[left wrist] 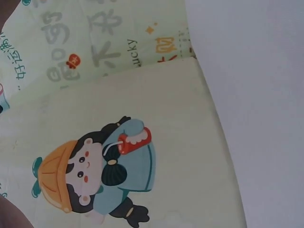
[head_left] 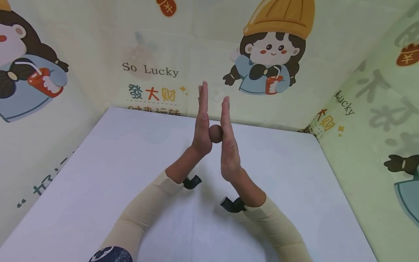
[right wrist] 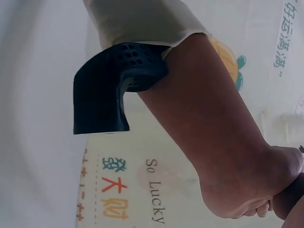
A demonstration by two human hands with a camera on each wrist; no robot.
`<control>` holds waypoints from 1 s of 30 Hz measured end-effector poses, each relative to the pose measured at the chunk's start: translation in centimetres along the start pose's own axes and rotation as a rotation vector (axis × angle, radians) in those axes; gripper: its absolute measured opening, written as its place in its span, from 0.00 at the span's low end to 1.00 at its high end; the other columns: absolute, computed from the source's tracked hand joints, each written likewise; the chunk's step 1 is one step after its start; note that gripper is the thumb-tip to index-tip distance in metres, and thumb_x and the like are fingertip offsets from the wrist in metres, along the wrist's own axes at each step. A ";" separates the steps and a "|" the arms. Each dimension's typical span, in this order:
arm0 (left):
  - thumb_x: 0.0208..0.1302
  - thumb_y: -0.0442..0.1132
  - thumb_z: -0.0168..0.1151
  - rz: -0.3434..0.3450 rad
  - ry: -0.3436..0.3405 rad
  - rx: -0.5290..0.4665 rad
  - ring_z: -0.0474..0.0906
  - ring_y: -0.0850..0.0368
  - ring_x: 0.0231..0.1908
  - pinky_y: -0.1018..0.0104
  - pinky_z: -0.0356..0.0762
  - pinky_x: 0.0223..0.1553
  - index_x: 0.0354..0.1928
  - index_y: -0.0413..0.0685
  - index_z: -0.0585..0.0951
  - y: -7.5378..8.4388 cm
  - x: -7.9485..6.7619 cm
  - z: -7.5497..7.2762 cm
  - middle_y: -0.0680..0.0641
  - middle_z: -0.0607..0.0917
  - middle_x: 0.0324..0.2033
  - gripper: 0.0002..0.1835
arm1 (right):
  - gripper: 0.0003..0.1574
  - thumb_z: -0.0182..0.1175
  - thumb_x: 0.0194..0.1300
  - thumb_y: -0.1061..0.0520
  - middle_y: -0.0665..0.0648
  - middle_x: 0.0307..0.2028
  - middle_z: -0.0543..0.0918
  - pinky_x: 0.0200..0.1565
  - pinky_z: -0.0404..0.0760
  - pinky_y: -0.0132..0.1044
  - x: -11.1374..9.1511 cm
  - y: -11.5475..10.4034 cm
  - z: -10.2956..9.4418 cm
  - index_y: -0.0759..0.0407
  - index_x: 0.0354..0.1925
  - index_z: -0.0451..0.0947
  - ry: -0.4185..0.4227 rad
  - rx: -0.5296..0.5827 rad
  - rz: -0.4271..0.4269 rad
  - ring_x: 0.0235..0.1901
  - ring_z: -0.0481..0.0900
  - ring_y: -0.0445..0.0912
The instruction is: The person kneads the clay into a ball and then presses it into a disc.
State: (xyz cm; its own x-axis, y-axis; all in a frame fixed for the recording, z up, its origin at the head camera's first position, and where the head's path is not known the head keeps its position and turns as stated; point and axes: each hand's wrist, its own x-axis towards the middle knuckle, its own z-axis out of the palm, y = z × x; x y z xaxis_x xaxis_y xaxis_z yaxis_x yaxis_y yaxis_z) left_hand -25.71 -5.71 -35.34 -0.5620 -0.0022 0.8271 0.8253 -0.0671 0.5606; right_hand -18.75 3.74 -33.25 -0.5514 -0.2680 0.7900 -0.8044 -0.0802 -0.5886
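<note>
A small brown ball is pressed between the two palms above the table. My left hand stands upright with straight fingers, its palm against the ball's left side. My right hand faces it, also straight-fingered, touching the ball from the right. In the right wrist view, the ball appears dark at the lower right edge, beside the heel of the left hand. Only blurred bits of skin show at the left corners of the left wrist view, and the ball is out of sight there.
Beneath the hands lies a white table. Cartoon-printed cloth hangs behind it and along both sides. Black curved mounts sit on the inner sides of the left wrist and right wrist.
</note>
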 end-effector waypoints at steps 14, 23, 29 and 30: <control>0.84 0.57 0.20 0.084 -0.074 0.068 0.31 0.38 0.82 0.41 0.29 0.78 0.80 0.24 0.43 0.0 -1.2 0.7 0.29 0.45 0.81 0.42 | 0.56 0.25 0.82 0.30 0.62 0.84 0.33 0.78 0.31 0.54 1.2 -0.8 -0.6 0.75 0.81 0.31 0.021 0.021 0.001 0.83 0.30 0.53; 0.84 0.60 0.20 0.066 -0.160 -0.019 0.31 0.37 0.82 0.42 0.29 0.78 0.80 0.25 0.43 1.1 -2.7 1.8 0.31 0.44 0.82 0.44 | 0.52 0.25 0.84 0.33 0.59 0.84 0.34 0.78 0.31 0.52 1.4 -0.1 -2.1 0.70 0.82 0.31 0.050 0.043 0.023 0.83 0.30 0.52; 0.83 0.61 0.19 0.064 -0.186 -0.039 0.30 0.37 0.82 0.40 0.29 0.78 0.80 0.25 0.41 2.3 -2.9 2.3 0.32 0.43 0.82 0.45 | 0.53 0.25 0.84 0.32 0.61 0.84 0.33 0.78 0.31 0.52 2.1 0.1 -2.6 0.71 0.82 0.30 0.055 0.066 0.011 0.83 0.29 0.51; 0.83 0.61 0.19 0.062 -0.187 -0.042 0.30 0.38 0.82 0.41 0.30 0.78 0.80 0.25 0.41 2.6 -2.9 2.3 0.32 0.43 0.82 0.45 | 0.53 0.26 0.84 0.31 0.61 0.84 0.34 0.78 0.31 0.51 2.2 0.1 -2.7 0.71 0.82 0.30 0.058 0.071 0.011 0.83 0.30 0.51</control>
State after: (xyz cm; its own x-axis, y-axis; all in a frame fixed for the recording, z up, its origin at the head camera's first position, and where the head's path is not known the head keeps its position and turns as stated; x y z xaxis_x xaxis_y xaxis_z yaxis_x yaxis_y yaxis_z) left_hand -21.84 -3.55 -36.23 -0.4875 0.1773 0.8549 0.8526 -0.1146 0.5099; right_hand -20.58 5.73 -31.13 -0.5738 -0.2139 0.7906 -0.7816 -0.1454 -0.6066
